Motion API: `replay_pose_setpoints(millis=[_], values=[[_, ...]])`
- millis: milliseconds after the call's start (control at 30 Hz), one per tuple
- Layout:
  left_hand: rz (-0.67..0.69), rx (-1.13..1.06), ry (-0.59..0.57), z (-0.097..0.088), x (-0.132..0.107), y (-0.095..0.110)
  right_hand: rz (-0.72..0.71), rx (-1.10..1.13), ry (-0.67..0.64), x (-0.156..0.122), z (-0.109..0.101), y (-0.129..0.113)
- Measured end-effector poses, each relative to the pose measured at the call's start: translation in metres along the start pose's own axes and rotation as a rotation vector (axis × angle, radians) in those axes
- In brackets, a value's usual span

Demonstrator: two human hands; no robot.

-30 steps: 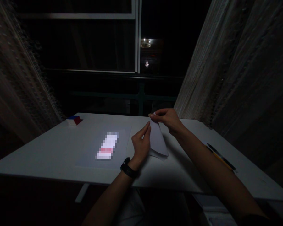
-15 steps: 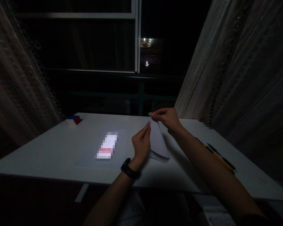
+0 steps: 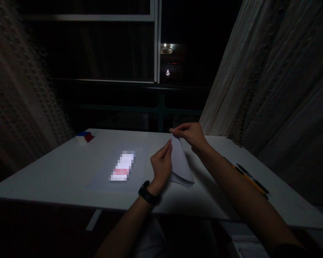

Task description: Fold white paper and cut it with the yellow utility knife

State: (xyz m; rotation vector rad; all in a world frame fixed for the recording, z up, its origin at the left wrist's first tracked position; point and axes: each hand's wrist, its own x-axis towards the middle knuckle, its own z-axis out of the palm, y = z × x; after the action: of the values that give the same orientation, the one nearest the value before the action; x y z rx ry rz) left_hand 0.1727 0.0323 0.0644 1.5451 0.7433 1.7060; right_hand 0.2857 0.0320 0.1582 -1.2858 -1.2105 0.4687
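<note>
left grip [image 3: 161, 163] and right grip [image 3: 193, 137] both in a tight pinch on folded white paper [image 3: 180, 161]

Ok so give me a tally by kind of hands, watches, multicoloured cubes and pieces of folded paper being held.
Hands: 2, the left hand and the right hand
Watch: 1
Multicoloured cube: 1
Folded paper being held: 1
Total: 5
</note>
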Motion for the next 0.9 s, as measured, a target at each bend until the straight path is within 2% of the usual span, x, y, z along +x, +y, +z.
replay_pose_setpoints(millis=[233, 433, 567, 733, 900], values=[[0.017, 0.003, -0.009, -0.001, 0.0, 0.001, 0.044, 0.014, 0.008, -0.004, 0.0, -0.009], [-0.008, 0.0, -0.005, -0.001, -0.001, -0.001, 0.03, 0.049, 0.016, -0.002, 0.001, -0.007], [-0.001, -0.006, -0.015, -0.001, -0.001, 0.001, 0.012, 0.009, 0.052, 0.0, 0.001, -0.007], [0.002, 0.002, 0.012, 0.0, -0.001, 0.0, -0.031, -0.078, -0.064, -0.002, -0.001, -0.003], [-0.016, -0.02, 0.024, -0.001, -0.002, 0.0, -0.081, -0.201, -0.039, -0.001, -0.002, 0.006]])
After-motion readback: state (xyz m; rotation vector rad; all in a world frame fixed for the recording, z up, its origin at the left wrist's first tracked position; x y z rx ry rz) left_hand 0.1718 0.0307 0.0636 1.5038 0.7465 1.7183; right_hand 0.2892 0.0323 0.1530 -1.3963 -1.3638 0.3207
